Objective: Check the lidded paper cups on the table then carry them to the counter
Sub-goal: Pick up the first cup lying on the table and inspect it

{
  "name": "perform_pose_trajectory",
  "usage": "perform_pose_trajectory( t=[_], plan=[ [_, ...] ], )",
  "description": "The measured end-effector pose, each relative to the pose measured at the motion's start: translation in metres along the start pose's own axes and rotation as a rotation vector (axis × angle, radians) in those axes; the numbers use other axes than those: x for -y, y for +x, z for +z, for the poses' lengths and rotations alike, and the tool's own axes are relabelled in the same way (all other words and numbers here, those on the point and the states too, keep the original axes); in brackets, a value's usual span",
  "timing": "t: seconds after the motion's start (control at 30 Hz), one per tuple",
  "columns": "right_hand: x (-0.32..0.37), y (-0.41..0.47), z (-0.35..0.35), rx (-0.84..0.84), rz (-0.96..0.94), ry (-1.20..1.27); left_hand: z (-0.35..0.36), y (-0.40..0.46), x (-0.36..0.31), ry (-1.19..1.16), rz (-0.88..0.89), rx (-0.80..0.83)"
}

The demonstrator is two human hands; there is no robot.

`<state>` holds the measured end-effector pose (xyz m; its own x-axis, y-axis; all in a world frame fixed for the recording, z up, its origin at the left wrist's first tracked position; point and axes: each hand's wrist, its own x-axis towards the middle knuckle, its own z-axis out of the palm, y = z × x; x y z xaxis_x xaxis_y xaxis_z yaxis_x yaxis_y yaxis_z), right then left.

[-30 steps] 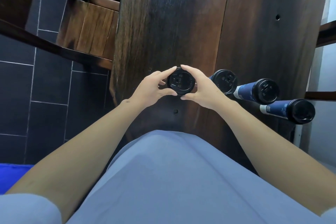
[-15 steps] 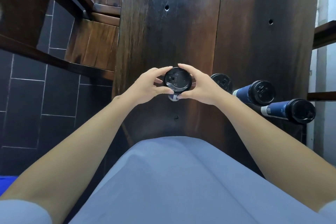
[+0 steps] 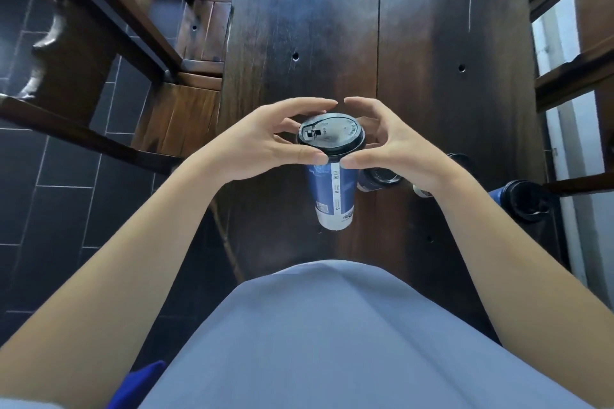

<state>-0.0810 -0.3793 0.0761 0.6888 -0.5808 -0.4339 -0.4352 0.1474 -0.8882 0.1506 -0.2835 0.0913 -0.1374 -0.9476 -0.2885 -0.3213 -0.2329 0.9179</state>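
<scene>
The far stretch of the worktop [image 3: 332, 26] lies bare — room for a hand to pass. To the right, two lidded cups [image 3: 380, 178] [image 3: 525, 201] crowd the near edge; a chair [image 3: 99, 53] hems the left side.

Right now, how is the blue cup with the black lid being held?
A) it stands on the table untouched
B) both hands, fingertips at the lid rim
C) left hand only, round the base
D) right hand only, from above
B: the left hand and right hand both pinch the lid rim of the cup, raised above the table.
</scene>
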Motion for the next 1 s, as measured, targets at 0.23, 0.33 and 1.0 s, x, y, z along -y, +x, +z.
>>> perform_pose_trajectory(
  t=[0.23,0.33,1.0],
  plan=[
    [-0.007,-0.019,0.011,0.039,-0.006,0.05,0.012,-0.019,-0.018,0.072,0.062,0.134],
    [-0.007,-0.021,0.013,0.059,0.016,-0.002,0.016,-0.025,-0.019,0.141,0.047,0.173],
    [-0.004,-0.097,-0.027,-0.135,-0.129,-0.047,0.014,-0.07,0.016,-0.437,0.078,-0.208]
  ],
)
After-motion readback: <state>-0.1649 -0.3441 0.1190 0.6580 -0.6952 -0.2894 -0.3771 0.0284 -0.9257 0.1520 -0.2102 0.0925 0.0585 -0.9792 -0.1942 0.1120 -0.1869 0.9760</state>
